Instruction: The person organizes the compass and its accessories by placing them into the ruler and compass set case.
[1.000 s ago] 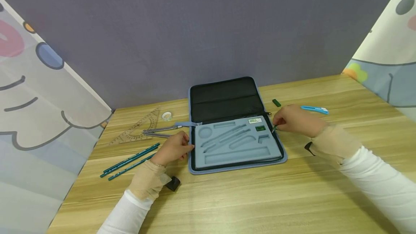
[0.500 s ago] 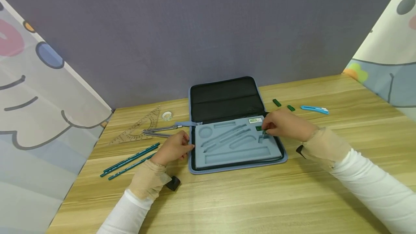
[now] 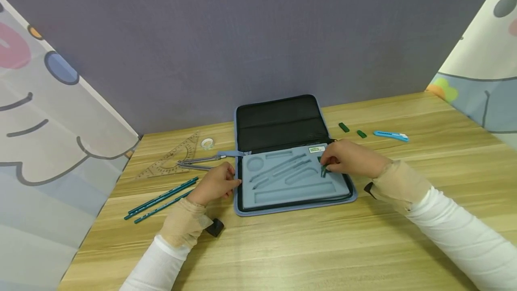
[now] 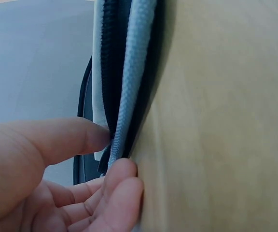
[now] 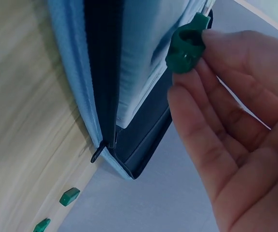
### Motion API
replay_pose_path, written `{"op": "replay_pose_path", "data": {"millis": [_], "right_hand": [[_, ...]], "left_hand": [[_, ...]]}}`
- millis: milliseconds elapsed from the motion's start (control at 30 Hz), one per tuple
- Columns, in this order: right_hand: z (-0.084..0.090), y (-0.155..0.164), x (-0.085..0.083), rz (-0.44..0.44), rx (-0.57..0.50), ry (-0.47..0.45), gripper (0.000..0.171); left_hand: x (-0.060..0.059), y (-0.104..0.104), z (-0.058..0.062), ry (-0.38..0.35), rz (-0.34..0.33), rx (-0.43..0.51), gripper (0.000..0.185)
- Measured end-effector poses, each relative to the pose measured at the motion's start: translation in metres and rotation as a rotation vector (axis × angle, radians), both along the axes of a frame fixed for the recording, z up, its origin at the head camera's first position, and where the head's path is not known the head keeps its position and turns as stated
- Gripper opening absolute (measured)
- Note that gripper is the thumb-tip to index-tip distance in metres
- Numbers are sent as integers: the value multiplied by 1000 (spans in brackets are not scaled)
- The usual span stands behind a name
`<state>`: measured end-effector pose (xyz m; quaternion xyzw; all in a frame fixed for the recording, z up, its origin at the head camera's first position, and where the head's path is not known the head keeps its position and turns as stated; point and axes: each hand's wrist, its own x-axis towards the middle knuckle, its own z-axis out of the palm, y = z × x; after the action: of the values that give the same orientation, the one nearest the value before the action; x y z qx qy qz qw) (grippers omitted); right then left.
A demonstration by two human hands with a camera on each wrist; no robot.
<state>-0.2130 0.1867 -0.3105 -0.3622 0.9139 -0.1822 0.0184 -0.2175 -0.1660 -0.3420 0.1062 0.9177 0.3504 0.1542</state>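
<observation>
An unzipped blue case [image 3: 296, 210] lies flat on the table, its black lid folded back. It holds a pale blue tray [image 3: 291, 196] with moulded slots. With thumb and fingers, my left hand [image 3: 218, 183] pinches the case's left edge; the zip rim [image 4: 129, 82] shows between them in the left wrist view. My right hand [image 3: 355, 158] pinches a small green plastic piece [image 5: 182, 55] with a round opening, over the tray's right side. In the tray's upper right corner sits a white eraser [image 3: 317, 149]. Fingers partly cover another green item just below it.
Left of the case lie a clear set square [image 3: 173, 160], a metal compass [image 3: 198, 161], a tape roll [image 3: 208, 143] and green pencils [image 3: 161, 197]. On the right are two green pieces, one [image 3: 343, 127] beside the other [image 3: 361, 134], and a blue cutter [image 3: 391, 136].
My right hand has moved left from the case's right edge to over the tray, carrying the green piece. My left hand has stayed at the case's left edge.
</observation>
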Motion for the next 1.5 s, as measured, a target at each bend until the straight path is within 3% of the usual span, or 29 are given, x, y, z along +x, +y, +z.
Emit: {"op": "replay_pose_path", "data": {"millis": [200, 1500], "right_hand": [[-1, -1, 0, 6, -3, -29, 11], [-8, 1, -5, 40, -29, -1, 11]], "left_hand": [[-1, 0, -1, -1, -9, 11, 21], [-2, -3, 1, -23, -1, 10, 22]]}}
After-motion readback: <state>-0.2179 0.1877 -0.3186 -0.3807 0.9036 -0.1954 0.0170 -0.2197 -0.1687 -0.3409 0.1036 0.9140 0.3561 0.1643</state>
